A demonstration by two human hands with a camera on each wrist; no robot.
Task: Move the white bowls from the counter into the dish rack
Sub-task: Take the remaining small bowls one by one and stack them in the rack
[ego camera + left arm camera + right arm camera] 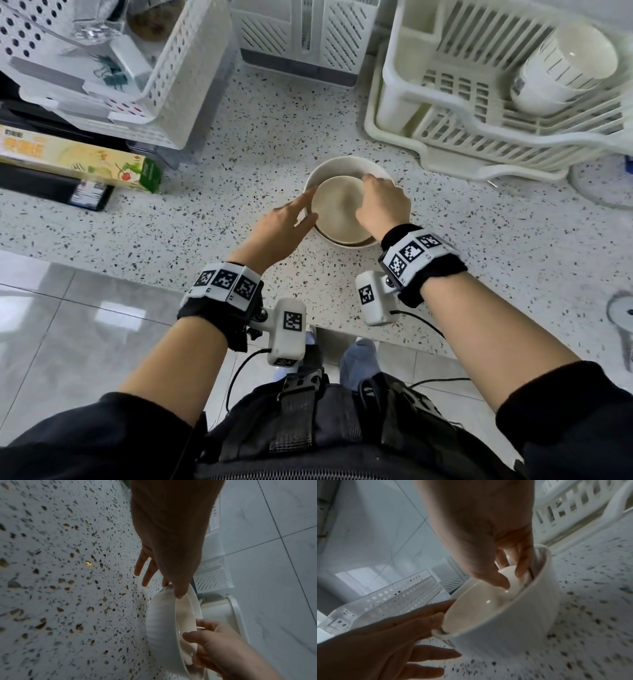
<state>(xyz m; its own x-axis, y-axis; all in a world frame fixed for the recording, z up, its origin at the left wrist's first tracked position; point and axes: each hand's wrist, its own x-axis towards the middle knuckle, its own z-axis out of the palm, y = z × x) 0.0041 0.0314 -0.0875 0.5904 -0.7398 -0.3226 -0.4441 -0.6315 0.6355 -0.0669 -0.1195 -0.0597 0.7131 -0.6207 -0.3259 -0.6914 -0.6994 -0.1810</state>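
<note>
Both hands work the nested bowls at the near middle of the counter (219,144). Right hand (383,205) has its fingers curled over the right rim of the inner bowl (337,209), thumb inside and fingers slipped down the gap outside it, as the right wrist view shows. Left hand (281,226) is mostly straight: a fingertip or two press the left rim of the outer bowl (346,163), and the other fingers splay off above the counter.

The step in hand looks like parting the two bowls. To do it well, I would keep the left fingertips pressing down on the outer rim so that bowl stays put, and lift the inner one straight up, not sideways, since glazed bowls can stick or scrape. A firmer pinch by the right thumb should come before the lift; the rim looks smooth and could slip.

Farther off, to the right, stands the rack (404,102), well apart from the stack, with one bowl in it (565,68) already, lying tilted at the far right. The open slots left of that bowl look the natural spot for the next one.
</note>
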